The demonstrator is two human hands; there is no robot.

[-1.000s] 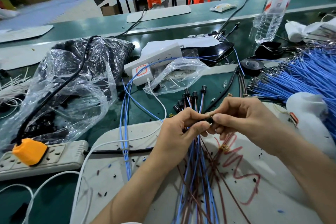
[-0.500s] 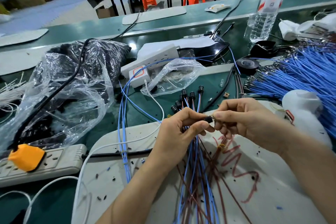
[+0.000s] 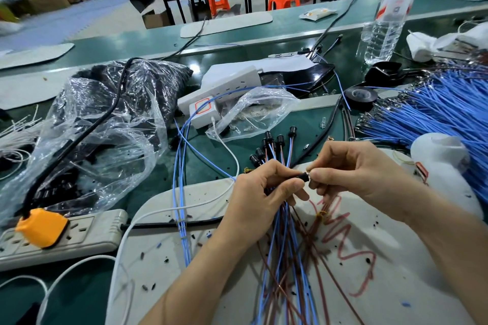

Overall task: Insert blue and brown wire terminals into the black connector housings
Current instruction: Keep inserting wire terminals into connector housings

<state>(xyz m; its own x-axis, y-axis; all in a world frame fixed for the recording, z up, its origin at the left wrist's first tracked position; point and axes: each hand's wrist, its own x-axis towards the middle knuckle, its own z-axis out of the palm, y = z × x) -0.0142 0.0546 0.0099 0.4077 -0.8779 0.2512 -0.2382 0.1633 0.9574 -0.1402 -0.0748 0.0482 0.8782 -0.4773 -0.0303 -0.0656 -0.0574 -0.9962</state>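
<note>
- The left hand [image 3: 260,192] is near the middle of the view, over a white pad [image 3: 184,258] on the green surface [image 3: 211,161]. Its grip is curled: thumb and fingers pinch a black housing [image 3: 299,175] that points to the right.
- The same hand also gathers a bundle of blue and brown wires [image 3: 285,245], which fans out toward the near edge across the pad.
- The right hand [image 3: 353,169] is just right of the left, fingertips meeting it. Its grip is pressed together on a small shiny wire end [image 3: 308,173] at the open mouth of the housing. How far in the end sits cannot be told.
- Just beyond the hands, several finished housings [image 3: 269,145] stand up on their wires.
- At the far right lies a thick heap of loose blue wires [image 3: 443,108], with a roll of black tape [image 3: 360,95] to its left.
- On the left a large clear plastic bag [image 3: 105,124] holds dark parts. Nearer, a power strip [image 3: 87,232] carries an orange plug [image 3: 42,227].
- A smaller clear bag [image 3: 253,111] lies beyond the hands, beside a white socket block [image 3: 224,87].
- A water bottle [image 3: 385,16] stands far right.
</note>
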